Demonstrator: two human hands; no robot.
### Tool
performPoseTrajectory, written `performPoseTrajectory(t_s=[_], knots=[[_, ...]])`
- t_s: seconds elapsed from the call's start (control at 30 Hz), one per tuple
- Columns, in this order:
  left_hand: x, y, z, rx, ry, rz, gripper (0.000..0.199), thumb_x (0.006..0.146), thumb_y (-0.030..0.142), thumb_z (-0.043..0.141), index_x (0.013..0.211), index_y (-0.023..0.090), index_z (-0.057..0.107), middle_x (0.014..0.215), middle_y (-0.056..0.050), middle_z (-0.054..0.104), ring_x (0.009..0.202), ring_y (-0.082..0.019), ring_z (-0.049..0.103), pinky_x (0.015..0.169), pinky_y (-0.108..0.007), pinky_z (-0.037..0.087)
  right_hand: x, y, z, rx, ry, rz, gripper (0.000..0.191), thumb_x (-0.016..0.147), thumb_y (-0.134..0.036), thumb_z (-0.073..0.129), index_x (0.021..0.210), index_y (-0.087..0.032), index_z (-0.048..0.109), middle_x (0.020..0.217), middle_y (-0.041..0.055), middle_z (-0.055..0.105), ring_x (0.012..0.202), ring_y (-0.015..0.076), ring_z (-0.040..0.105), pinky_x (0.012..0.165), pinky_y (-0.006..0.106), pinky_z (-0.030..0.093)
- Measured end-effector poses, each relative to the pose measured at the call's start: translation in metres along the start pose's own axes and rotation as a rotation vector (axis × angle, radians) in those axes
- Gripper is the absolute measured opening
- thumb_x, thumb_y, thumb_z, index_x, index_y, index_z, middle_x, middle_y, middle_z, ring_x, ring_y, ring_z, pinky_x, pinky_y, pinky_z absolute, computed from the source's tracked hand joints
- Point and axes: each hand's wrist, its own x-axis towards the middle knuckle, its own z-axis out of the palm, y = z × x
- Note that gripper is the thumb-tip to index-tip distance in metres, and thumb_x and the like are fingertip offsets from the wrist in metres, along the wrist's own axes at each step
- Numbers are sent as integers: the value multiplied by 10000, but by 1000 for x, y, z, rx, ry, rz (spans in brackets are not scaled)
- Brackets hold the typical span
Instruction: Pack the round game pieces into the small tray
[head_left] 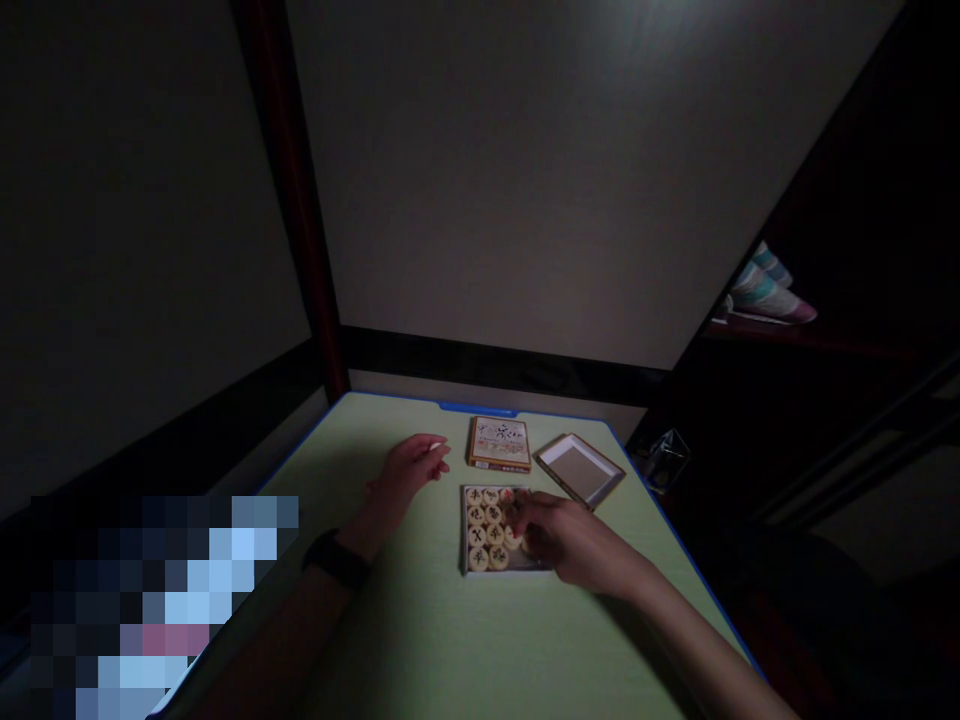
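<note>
A shallow box (464,535) of round Chinese chess pieces (494,535) lies on the table, the pieces set in rows with black or red characters. My right hand (574,540) reaches over the box's right side, its fingers bent together around a red-marked piece (511,540). That hand hides much of the right half of the box. Left of the box, above the table, my left hand (409,470) is closed with a small pale round piece (436,448) pinched between thumb and fingers. Its marking does not show.
Behind the tray of pieces lies a printed Chinese chess box (500,443). An upturned lid or shallow box (577,472) sits to its right. The green table (420,630) has a blue edge and meets a wall. Striped fabric (769,285) rests on a shelf at right.
</note>
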Motion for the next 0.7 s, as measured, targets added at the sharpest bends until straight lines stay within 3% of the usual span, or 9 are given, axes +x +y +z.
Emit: performPoseTrajectory(t_s=[0.13,0.33,0.47,0.6,0.7], knots=[[-2,2,2,-25,-30,-37,327,611,356,782,839,145,680,797,-27,676,609,-108,606,596,-236,470,0,0,4,-56,9,7,290,777,28,544,941,-192,637,1095,83,669,1039,207,642,887,278,487],[-2,1,2,-83,-85,-84,242,680,319,747,841,151,682,797,-26,666,603,-117,636,593,-238,478,2,-7,7,-273,-14,101,414,835,-73,559,1231,-184,606,1178,127,648,997,229,661,852,280,497],[-1,-2,1,-118,-158,-112,289,711,361,761,874,139,675,825,-54,692,655,-148,678,666,-277,522,1,-7,5,-253,-11,82,423,831,-54,550,1227,-192,601,1188,118,646,1000,218,659,851,272,492],[-5,-6,1,-195,-307,-136,360,705,407,800,893,132,663,904,-89,712,818,-205,717,828,-335,547,1,-9,2,-127,84,94,219,836,-90,590,1028,-189,624,1009,74,669,872,196,653,766,271,502],[-11,-7,5,-188,-436,-141,353,720,412,800,909,153,655,958,-71,704,843,-189,703,818,-318,544,3,-13,6,-41,248,81,140,891,-160,578,1023,-201,603,980,68,659,879,202,642,773,301,513]])
